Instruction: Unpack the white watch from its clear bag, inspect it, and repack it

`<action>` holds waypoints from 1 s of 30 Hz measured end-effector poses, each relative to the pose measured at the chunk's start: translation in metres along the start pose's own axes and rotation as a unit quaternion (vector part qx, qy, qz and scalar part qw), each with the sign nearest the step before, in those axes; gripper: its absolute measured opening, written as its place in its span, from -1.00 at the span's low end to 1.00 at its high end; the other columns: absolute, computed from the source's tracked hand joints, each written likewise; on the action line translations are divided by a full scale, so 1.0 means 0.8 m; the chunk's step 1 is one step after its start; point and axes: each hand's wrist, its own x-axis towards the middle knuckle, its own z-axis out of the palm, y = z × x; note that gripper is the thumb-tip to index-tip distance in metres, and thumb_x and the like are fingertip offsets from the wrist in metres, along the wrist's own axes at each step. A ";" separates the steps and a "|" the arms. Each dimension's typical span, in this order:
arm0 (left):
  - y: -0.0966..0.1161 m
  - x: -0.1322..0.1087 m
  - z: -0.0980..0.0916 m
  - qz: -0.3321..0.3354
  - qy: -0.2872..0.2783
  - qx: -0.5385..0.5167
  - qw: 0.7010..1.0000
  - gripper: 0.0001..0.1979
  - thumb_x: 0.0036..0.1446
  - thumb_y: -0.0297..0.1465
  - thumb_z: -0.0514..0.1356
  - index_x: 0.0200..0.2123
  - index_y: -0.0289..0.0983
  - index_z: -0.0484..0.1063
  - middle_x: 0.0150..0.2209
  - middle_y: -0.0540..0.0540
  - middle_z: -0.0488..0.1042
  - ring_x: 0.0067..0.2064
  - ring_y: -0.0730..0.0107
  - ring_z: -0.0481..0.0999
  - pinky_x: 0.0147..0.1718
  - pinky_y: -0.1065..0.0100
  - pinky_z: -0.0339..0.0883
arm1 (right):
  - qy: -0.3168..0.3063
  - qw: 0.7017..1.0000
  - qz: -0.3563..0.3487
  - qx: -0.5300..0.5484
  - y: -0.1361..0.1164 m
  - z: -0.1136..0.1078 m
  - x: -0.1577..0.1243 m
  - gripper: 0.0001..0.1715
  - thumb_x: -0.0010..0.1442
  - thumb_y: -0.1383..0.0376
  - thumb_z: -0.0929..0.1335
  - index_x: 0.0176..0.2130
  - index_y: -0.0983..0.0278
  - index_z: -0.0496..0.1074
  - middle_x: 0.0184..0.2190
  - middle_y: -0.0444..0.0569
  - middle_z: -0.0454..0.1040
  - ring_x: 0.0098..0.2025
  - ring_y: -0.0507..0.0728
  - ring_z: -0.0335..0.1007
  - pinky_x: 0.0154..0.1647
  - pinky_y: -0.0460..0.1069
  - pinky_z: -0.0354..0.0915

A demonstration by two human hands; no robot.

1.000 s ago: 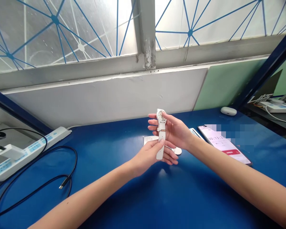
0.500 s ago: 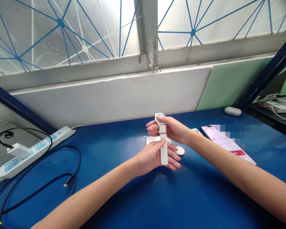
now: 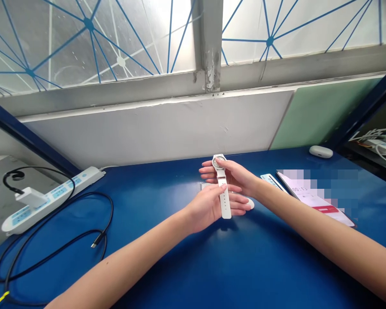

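Observation:
A white wristwatch (image 3: 224, 199) is held above the blue table, its dial at the far end and its holed strap hanging toward me. My right hand (image 3: 238, 172) grips the watch head, thumb on the dial and fingers behind it. With the thumb on top and fingers stretched underneath, my left hand (image 3: 212, 204) pinches the strap. A white round object (image 3: 251, 204) lies on the table, partly hidden behind my left fingertips. Behind the hands, a small pale packet (image 3: 203, 186) is mostly covered.
On the right lie a phone (image 3: 328, 209) with a timer and a light-blue card (image 3: 272, 182). A white earbud case (image 3: 321, 151) sits at the back right. To the left are a power strip (image 3: 59, 191) with a plugged charger (image 3: 31, 198) and a looped black cable (image 3: 98, 238).
The view has shifted, so the scene sits slightly further right. My left fingers now cover more of the round white object. Both hands keep their hold on the watch.

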 end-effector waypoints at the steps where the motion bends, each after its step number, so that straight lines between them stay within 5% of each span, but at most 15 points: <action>1: -0.001 0.001 -0.001 0.000 0.004 0.001 1.000 -0.68 0.40 -0.37 -0.03 -0.16 -0.46 0.46 -0.26 -0.36 0.59 -0.20 0.08 0.64 -0.06 0.07 0.40 | -0.002 1.000 0.000 0.000 -0.003 0.000 -0.001 -0.65 0.38 0.20 0.24 -0.07 0.35 0.50 -0.11 0.12 0.61 -0.08 0.16 0.55 0.04 0.07 0.41; 8: 0.002 0.006 -0.004 -0.006 0.011 0.013 1.000 -0.66 0.40 -0.38 -0.07 -0.15 -0.46 0.45 -0.25 -0.35 0.59 -0.20 0.07 0.64 -0.06 0.07 0.38 | 0.010 1.000 -0.023 -0.014 -0.013 0.008 -0.007 -0.44 0.44 0.06 0.09 -0.08 0.34 0.48 -0.15 0.12 0.61 -0.19 0.16 0.56 0.00 0.09 0.41; 15: 0.008 0.006 -0.009 -0.022 -0.004 0.006 1.000 -0.67 0.37 -0.34 -0.02 -0.14 -0.45 0.45 -0.21 -0.36 0.57 -0.20 0.08 0.63 -0.04 0.08 0.35 | 0.005 1.000 -0.014 -0.009 -0.007 -0.004 -0.001 -0.46 0.42 0.04 0.11 -0.07 0.32 0.49 -0.14 0.11 0.61 -0.19 0.16 0.55 0.01 0.10 0.38; 30: 0.013 0.001 -0.001 -0.006 0.086 0.054 0.995 -0.70 0.40 -0.39 -0.02 -0.14 -0.49 0.42 -0.09 -0.47 0.53 -0.15 0.03 0.63 -0.04 0.05 0.41 | -0.032 0.999 -0.006 0.010 -0.014 -0.009 -0.001 -0.37 0.42 -0.01 0.05 -0.06 0.30 0.49 -0.20 0.06 0.60 -0.20 0.16 0.53 -0.02 0.09 0.35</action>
